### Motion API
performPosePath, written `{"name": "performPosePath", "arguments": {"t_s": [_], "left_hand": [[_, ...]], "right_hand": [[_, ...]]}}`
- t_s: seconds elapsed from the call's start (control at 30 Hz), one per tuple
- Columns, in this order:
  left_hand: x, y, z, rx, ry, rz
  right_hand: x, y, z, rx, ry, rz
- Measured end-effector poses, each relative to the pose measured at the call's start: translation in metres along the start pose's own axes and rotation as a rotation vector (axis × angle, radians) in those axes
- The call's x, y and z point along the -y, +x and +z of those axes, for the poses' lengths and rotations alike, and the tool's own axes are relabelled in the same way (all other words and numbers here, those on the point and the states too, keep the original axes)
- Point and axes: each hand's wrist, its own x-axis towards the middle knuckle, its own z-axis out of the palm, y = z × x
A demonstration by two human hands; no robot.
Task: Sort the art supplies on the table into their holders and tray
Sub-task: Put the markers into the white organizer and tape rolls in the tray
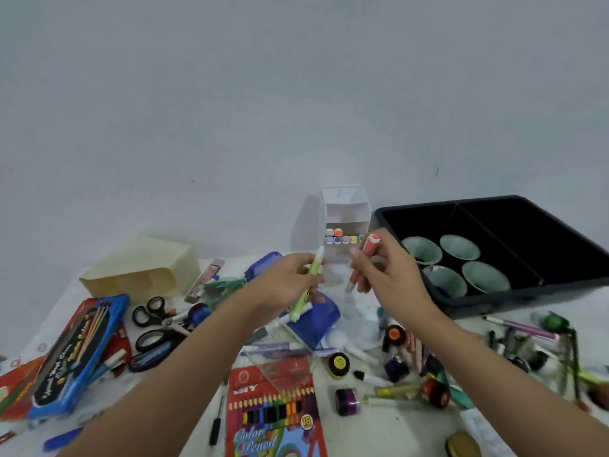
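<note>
Above the cluttered worktop (412,433): green marker (304,285) gripped in left hand (283,285), coral marker (362,262) in right hand (392,275), both just before white holder (346,212) already part-stocked with markers; black tray (494,301) holds four bowls; most supplies apparently unsorted.

The white bench (379,427) is crowded. A cream box (141,268) and white holder (344,219) stand at the back, a black tray (468,303) at the right. Scissors (155,324) lie left of centre, beside a blue case (79,354). A pencil pack (273,413) lies in front, paint pots (346,402) and markers (527,329) scattered to its right.
</note>
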Motion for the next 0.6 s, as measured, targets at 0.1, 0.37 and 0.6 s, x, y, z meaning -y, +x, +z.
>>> {"name": "performPosePath", "arguments": {"t_s": [0.1, 0.37, 0.6], "left_hand": [[-0.014, 0.002, 0.017, -0.043, -0.002, 0.100], [-0.029, 0.016, 0.028, -0.432, 0.431, 0.321], [-0.030, 0.012, 0.035, -0.412, 0.535, 0.299]], "right_hand": [[-0.008, 0.009, -0.026, 0.020, -0.013, -0.035], [-0.011, 0.029, -0.058, 0.023, -0.012, -0.236], [-0.021, 0.040, -0.069, 0.099, -0.087, -0.268]]}}
